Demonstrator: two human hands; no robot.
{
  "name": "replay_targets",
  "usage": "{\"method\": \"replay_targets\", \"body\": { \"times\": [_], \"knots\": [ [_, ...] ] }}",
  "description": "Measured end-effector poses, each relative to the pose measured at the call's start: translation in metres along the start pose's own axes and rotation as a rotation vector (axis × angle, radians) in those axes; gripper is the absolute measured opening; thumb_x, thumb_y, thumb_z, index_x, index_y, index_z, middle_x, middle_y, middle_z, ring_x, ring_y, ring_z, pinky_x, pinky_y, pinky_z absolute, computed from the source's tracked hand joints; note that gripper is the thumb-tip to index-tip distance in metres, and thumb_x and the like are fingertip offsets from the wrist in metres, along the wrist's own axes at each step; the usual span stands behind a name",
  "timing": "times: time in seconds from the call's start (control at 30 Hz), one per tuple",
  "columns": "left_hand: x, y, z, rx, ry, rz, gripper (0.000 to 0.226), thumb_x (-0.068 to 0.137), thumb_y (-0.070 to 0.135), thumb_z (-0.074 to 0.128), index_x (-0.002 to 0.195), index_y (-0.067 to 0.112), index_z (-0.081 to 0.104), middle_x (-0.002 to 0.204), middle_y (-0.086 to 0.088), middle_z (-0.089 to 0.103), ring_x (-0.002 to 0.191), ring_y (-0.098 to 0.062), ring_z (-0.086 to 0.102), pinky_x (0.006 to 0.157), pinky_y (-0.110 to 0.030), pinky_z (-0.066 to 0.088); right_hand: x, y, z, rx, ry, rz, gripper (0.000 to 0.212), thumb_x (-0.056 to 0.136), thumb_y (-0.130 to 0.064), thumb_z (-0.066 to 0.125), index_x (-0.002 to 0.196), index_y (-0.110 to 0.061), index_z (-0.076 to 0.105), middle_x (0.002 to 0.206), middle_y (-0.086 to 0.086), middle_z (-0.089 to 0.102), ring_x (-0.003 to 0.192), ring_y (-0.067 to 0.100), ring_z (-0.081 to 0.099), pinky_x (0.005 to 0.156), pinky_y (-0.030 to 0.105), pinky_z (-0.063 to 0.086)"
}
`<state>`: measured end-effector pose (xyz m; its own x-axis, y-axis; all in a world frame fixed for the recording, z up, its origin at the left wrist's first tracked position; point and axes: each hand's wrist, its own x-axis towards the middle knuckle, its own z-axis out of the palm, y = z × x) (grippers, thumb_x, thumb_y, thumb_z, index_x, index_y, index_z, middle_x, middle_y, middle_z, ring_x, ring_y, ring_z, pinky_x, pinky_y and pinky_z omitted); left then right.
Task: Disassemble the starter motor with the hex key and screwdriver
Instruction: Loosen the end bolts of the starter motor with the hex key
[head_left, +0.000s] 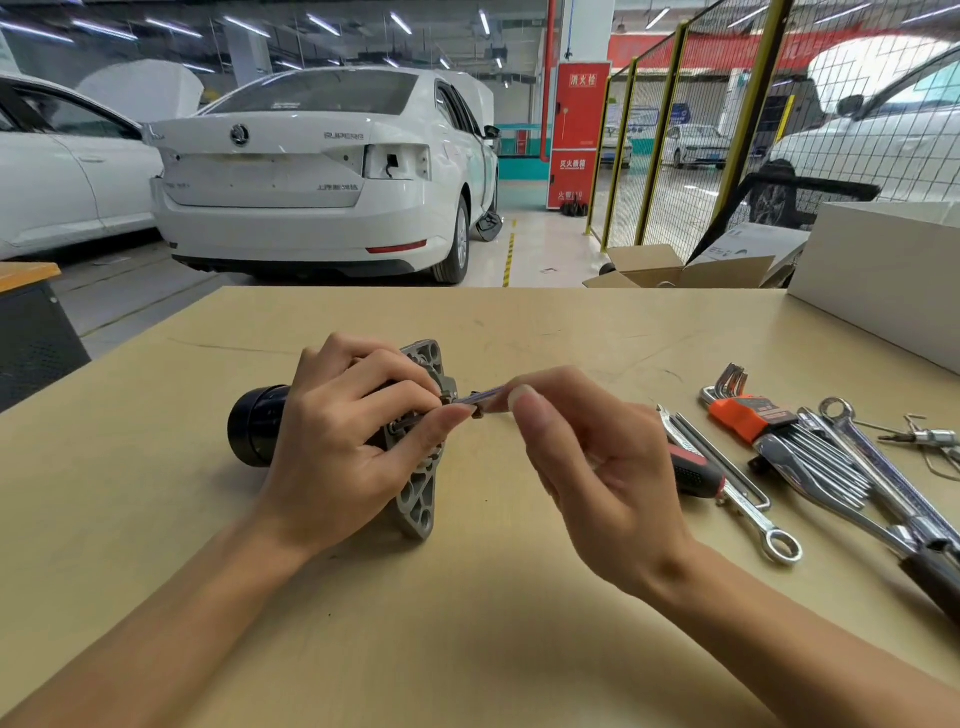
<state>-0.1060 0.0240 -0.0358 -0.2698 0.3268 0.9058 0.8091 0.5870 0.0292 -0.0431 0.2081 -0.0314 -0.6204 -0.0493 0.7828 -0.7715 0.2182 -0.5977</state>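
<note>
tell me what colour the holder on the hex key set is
Orange, with a dark band; the hex key set's holder shows best in the head view, right of the hands.

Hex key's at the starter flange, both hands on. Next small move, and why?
Probably turn the hex key with the right hand to back the screw out: its tip sits at the starter motor flange, and the left hand grips the motor to steady it.

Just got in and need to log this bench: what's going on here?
A person is taking apart a starter motor lying on its side on the table. The left hand holds the motor steady at its grey mounting flange, while the right hand pinches a slim hex key aimed at the flange. A screwdriver, a hex key set and wrenches lie to the right.
</note>
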Motion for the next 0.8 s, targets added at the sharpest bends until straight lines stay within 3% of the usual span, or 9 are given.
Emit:
{"method": "replay_targets", "body": {
  "times": [0.1, 0.2, 0.37, 0.53, 0.63, 0.8],
  "knots": [
    [0.0005, 0.0012, 0.0004, 0.001, 0.005, -0.005, 0.036, 0.09, 0.036, 0.064, 0.071, 0.008, 0.076, 0.082, 0.003, 0.071, 0.091, -0.021, 0.056, 0.077, -0.046, 0.043, 0.0006, 0.0022, -0.0017, -0.058, 0.074, 0.022, 0.051, 0.1, -0.043, 0.047, 0.069, -0.01, 0.071, 0.054, -0.002, 0.048, 0.049, 0.017, 0.046, 0.048, 0.038, 0.036],
    [0.0016, 0.0019, 0.0005, -0.005, 0.003, -0.007, 0.036, 0.09, 0.036, 0.064, 0.071, 0.008, 0.075, 0.081, 0.002, 0.071, 0.09, -0.022, 0.057, 0.08, -0.038, 0.041, 0.0028, 0.0037, -0.0036, -0.053, 0.135, 0.131, 0.046, 0.095, -0.046, 0.047, 0.06, -0.027, 0.071, 0.062, 0.007, 0.057, 0.061, 0.018, 0.054, 0.059, 0.037, 0.043],
    [0.0008, 0.0013, -0.0004, -0.001, -0.001, -0.009, 0.034, 0.089, 0.037, 0.066, 0.073, 0.008, 0.075, 0.083, 0.002, 0.071, 0.091, -0.02, 0.056, 0.081, -0.036, 0.041, 0.0028, 0.0036, -0.0004, -0.071, 0.103, 0.225, 0.044, 0.093, -0.052, 0.047, 0.07, -0.026, 0.074, 0.061, -0.008, 0.056, 0.067, 0.017, 0.057, 0.068, 0.042, 0.047],
    [0.0011, 0.0008, -0.0006, -0.003, -0.011, -0.003, 0.036, 0.087, 0.039, 0.067, 0.072, 0.008, 0.074, 0.082, 0.001, 0.072, 0.088, -0.024, 0.058, 0.076, -0.045, 0.044, 0.0034, 0.005, -0.0005, -0.041, 0.076, 0.259, 0.042, 0.093, -0.054, 0.045, 0.068, -0.026, 0.062, 0.055, -0.003, 0.049, 0.052, 0.014, 0.048, 0.054, 0.043, 0.042],
    [0.0008, 0.0008, -0.0013, -0.008, -0.016, -0.002, 0.04, 0.088, 0.041, 0.065, 0.07, 0.007, 0.074, 0.082, 0.001, 0.071, 0.088, -0.025, 0.059, 0.076, -0.045, 0.044, 0.0019, 0.0065, 0.0003, -0.08, 0.058, 0.21, 0.047, 0.097, -0.049, 0.042, 0.081, -0.009, 0.062, 0.057, -0.003, 0.05, 0.05, 0.016, 0.049, 0.05, 0.047, 0.042],
    [0.0014, 0.0008, -0.0021, -0.014, -0.019, 0.014, 0.035, 0.089, 0.038, 0.064, 0.074, 0.009, 0.077, 0.083, 0.001, 0.071, 0.088, -0.026, 0.059, 0.073, -0.051, 0.044, -0.0005, 0.0069, 0.0012, -0.146, 0.029, 0.118, 0.029, 0.103, -0.033, 0.039, 0.101, -0.015, 0.062, 0.055, -0.011, 0.046, 0.047, 0.013, 0.048, 0.05, 0.024, 0.038]
  ]
}}
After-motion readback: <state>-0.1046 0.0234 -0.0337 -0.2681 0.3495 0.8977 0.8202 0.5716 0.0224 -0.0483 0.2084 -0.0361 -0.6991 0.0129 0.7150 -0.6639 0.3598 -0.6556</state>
